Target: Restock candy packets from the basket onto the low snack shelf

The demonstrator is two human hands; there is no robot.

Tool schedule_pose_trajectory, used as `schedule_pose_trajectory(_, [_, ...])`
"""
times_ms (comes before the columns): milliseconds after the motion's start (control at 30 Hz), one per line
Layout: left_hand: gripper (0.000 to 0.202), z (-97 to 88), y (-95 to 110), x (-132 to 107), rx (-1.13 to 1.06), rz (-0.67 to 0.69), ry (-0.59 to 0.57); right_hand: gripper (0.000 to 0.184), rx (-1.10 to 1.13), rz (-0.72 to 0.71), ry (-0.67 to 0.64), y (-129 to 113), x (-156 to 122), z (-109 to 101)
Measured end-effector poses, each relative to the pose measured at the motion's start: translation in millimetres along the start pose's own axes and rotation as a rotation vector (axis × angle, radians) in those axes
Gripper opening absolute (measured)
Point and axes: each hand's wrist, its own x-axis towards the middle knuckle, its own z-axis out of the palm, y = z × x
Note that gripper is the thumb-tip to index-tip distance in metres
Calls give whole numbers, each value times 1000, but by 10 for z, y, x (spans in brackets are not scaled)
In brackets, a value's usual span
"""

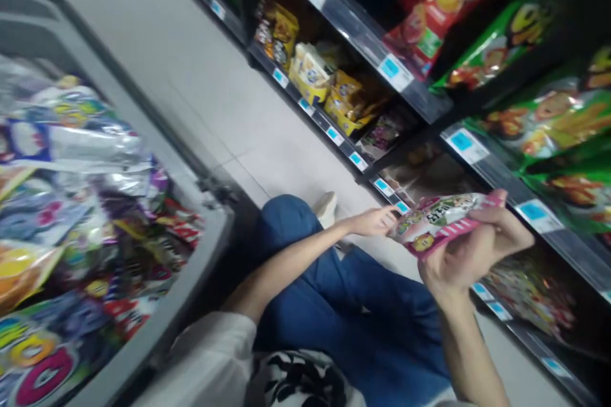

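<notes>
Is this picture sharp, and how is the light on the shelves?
Head view: tilted and smeared by motion blur, so print on the pink packet is unreadable; the upper shelves sink into shadow; wrappers in the grey bin show white glare.

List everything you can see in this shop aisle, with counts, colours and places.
pink snack packet: one, pink and white, held in front of the shelves
grey bin: one, grey, left
loose snack packets: many, mixed colours, inside the bin
shelves: several tiers, dark, right
green snack bags: several, green, near shelves
red snack bag: one, red, upper shelf
yellow snack packs: several, yellow, farther shelf
price tags: many, blue and white, shelf edges
floor: pale tiles, middle
jeans: blue, bottom centre
shoe: one visible, pale, on the floor
left hand: pinching the packet's end
right hand: gripping the packet
</notes>
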Motion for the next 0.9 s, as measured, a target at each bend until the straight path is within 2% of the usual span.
schedule_pose_trajectory(100, [104, 147, -59, 100, -159, 26, 41, 24, -34, 74, -122, 492, -365, -24])
schedule_pose_trajectory(167, [106, 212, -58, 95, -148, 49, 103, 25, -42, 155, -219, 755, -672, 58])
schedule_pose_trajectory(233, [95, 263, -72, 56, -55, 25, 159, 23, -21, 231, -288, 955, -974, 158])
schedule_pose_trajectory(300, [73, 296, -118, 6, 47, -66, 189, 23, 16, 311, -318, 1104, -1218, 219])
schedule_pose_trajectory(367, [52, 310, -173, -37, 113, -211, 136, 25, 52, 384, -340, 1223, -1373, 209])
schedule_pose_trajectory(433, [43, 313, -204, -61, 104, -332, 46, 29, 56, 462, -344, 1326, -1446, 145])
schedule_pose_trajectory(500, [43, 317, -196, -62, 47, -388, -18, 35, 49, 597, -281, 1413, -1466, 77])
schedule_pose_trajectory(567, [45, 321, -157, -48, -27, -394, -31, 47, 151, 821, -160, 1477, -1475, 49])
schedule_pose_trajectory(633, [48, 322, -107, -36, -85, -396, -11, 55, 447, 1094, -109, 1502, -1497, 72])
schedule_pose_trajectory(733, [51, 314, -58, -39, -107, -395, 45, 48, 956, 1423, -147, 1451, -1556, 161])
schedule_pose_trajectory(800, [50, 303, -67, -48, -60, -396, 63, 42, 1096, 1526, -70, 1384, -1593, 227])
schedule_pose_trajectory(900, [54, 287, -137, -56, 19, -389, 97, 36, 1124, 1567, 137, 1310, -1634, 311])
